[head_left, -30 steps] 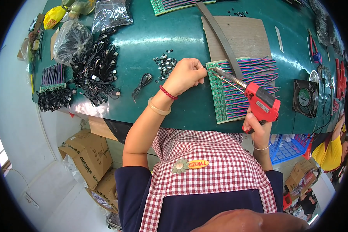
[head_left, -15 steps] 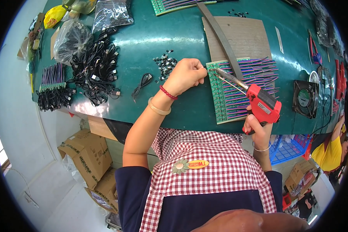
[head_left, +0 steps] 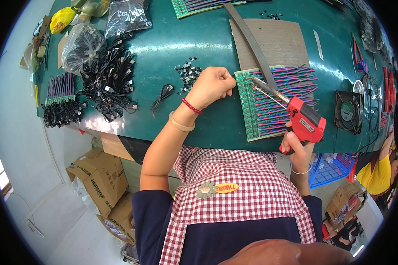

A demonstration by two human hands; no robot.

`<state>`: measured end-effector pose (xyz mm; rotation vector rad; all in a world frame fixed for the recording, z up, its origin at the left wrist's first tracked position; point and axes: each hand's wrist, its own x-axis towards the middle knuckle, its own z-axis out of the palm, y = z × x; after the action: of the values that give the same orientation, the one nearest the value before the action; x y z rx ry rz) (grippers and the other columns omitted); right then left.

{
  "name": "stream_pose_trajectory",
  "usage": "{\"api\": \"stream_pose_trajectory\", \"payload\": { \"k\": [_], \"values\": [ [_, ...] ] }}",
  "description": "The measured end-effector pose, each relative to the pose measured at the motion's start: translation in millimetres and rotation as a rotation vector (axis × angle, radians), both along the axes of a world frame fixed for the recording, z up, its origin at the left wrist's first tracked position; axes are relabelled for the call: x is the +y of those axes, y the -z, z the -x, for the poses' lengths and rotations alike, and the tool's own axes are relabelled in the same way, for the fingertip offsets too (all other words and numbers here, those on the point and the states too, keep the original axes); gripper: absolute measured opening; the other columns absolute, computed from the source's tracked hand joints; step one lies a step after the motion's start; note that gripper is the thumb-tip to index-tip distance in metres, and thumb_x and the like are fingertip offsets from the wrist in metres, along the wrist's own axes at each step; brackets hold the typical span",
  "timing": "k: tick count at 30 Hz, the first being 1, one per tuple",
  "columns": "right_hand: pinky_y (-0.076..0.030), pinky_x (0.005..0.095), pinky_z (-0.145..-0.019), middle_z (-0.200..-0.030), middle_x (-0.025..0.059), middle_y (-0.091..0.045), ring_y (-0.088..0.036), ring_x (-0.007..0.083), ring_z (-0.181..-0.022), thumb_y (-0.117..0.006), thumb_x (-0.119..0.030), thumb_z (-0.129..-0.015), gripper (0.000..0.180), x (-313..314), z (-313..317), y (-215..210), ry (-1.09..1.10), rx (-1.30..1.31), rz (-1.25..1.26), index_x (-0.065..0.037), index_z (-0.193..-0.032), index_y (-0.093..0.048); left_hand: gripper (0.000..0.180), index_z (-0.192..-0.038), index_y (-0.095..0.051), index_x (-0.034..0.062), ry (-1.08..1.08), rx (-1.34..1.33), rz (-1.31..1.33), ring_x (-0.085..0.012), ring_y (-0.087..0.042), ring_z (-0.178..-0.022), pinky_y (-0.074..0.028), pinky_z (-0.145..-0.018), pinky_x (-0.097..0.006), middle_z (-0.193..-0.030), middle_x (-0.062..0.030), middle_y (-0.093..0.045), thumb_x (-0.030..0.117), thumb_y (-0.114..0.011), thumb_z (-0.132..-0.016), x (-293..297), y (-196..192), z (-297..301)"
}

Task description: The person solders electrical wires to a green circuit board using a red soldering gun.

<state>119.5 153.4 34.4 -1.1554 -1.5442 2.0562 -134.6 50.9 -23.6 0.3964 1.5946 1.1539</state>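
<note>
My right hand (head_left: 298, 149) is wrapped round the handle of a red and black soldering gun (head_left: 306, 121). Its metal tip lies over the upper left part of a green circuit board panel (head_left: 250, 115). Rows of purple, blue and pink wires (head_left: 287, 104) run off the panel to the right. Just left of the panel's upper corner, my left hand (head_left: 215, 86) is closed with the fingertips pinched together; what they hold, if anything, is too small to make out. Small black and silver connectors (head_left: 188, 75) lie beside that hand.
A metal bar (head_left: 251, 44) lies across a wooden board (head_left: 278, 42) and the panel. Left of my hands are a single coiled cable (head_left: 162, 97), a heap of black cables (head_left: 108, 84) and a wired board bundle (head_left: 61, 95). A fan (head_left: 349, 112) stands at the right.
The soldering gun and my right hand have moved slightly right, its tip drawing a little away from the panel's left edge. My left hand is almost unmoved.
</note>
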Motion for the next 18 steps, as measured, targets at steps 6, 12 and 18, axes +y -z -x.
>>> {"api": "stream_pose_trajectory", "payload": {
  "k": [6, 12, 18],
  "values": [
    [-0.036, 0.0229, -0.041, -0.056, 0.0033, -0.044, -0.040, 0.0091, -0.043, -0.053, -0.006, -0.081, 0.024, -1.8, 1.8, -3.9, -0.024, -0.009, -0.060, 0.005, -0.102, -0.048, 0.013, -0.080, -0.058, -0.0004, 0.098, 0.251, -0.022, -0.0093, -0.053, -0.053, -0.042, -0.047, -0.023, -0.061, -0.0034, -0.058, 0.012, -0.059, -0.080, -7.8, -4.2, 3.8],
    [-0.034, 0.0220, -0.042, -0.056, 0.0030, -0.042, -0.038, 0.0085, -0.044, -0.052, -0.007, -0.081, 0.023, 1.9, 0.5, -11.5, 0.038, 0.079, -0.010, 0.003, -0.101, -0.046, 0.022, -0.093, -0.058, 0.0026, -0.016, 1.381, 0.147, -0.0308, -0.057, -0.083, -0.046, -0.069, -0.040, -0.081, -0.0123, -0.058, 0.012, -0.064, -0.075, -15.2, -4.9, 34.8],
    [-0.037, 0.0233, -0.041, -0.056, 0.0037, -0.046, -0.041, 0.0086, -0.044, -0.055, -0.005, -0.080, 0.024, 4.5, -0.1, -11.6, 0.087, 0.160, 0.006, 0.006, -0.101, -0.049, 0.016, -0.087, -0.057, 0.0036, 0.141, 1.250, 0.210, -0.0308, -0.055, -0.083, -0.046, -0.071, -0.040, -0.082, -0.0112, -0.057, 0.009, -0.063, -0.074, -18.9, 12.2, 38.6]
  ]
}}
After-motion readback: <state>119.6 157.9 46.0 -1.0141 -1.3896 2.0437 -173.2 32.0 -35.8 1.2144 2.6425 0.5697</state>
